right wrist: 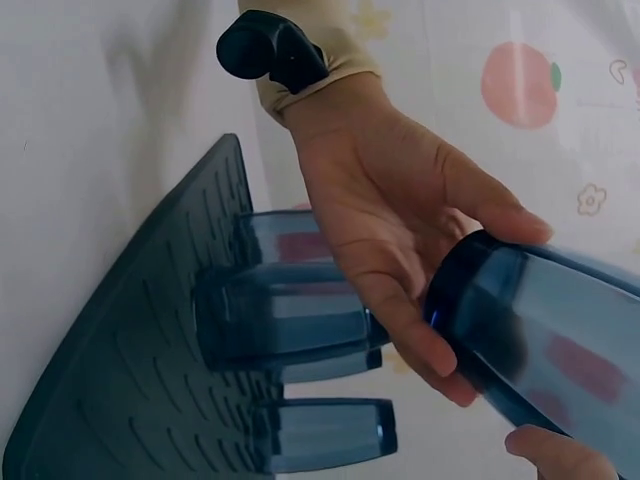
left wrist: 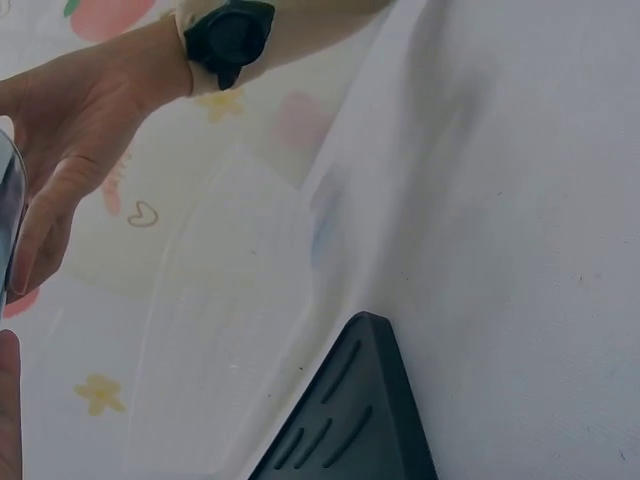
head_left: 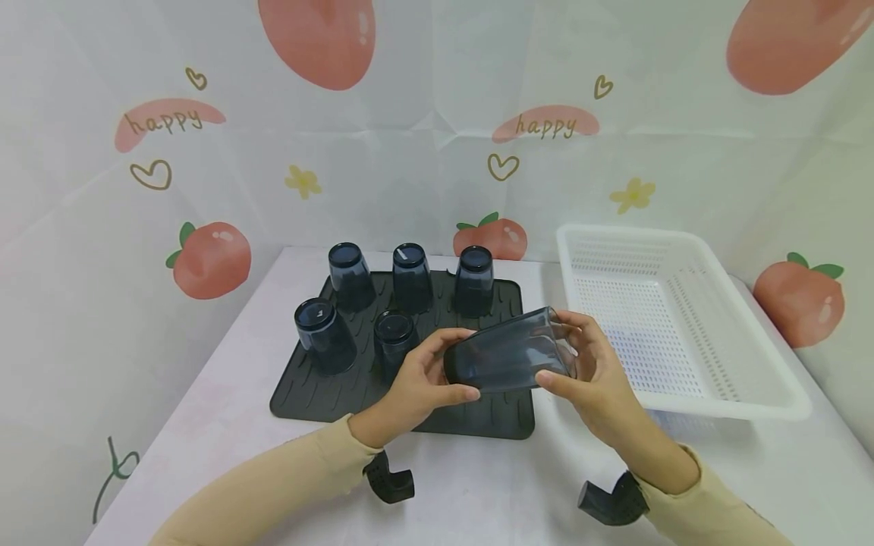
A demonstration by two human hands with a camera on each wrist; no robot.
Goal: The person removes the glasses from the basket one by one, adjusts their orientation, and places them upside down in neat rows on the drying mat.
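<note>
Both hands hold one dark blue-grey drinking glass [head_left: 508, 353], tipped nearly onto its side above the right part of a black ridged drying mat [head_left: 471, 417]. My left hand [head_left: 426, 379] grips its thick dark base, thumb in front and fingers behind. Around the rim end, my right hand [head_left: 594, 379] has its thumb on the near side and its fingers on the far side. The right wrist view shows the left hand [right wrist: 390, 220] at the glass's [right wrist: 560, 340] base. Several matching glasses [head_left: 328, 337] stand upside down on the mat.
A white perforated plastic basket [head_left: 758, 379] stands right of the mat. Behind the white table [head_left: 492, 493] hangs a printed cloth backdrop [head_left: 410, 174] with peaches and hearts. Each wrist carries a black camera mount [head_left: 392, 481].
</note>
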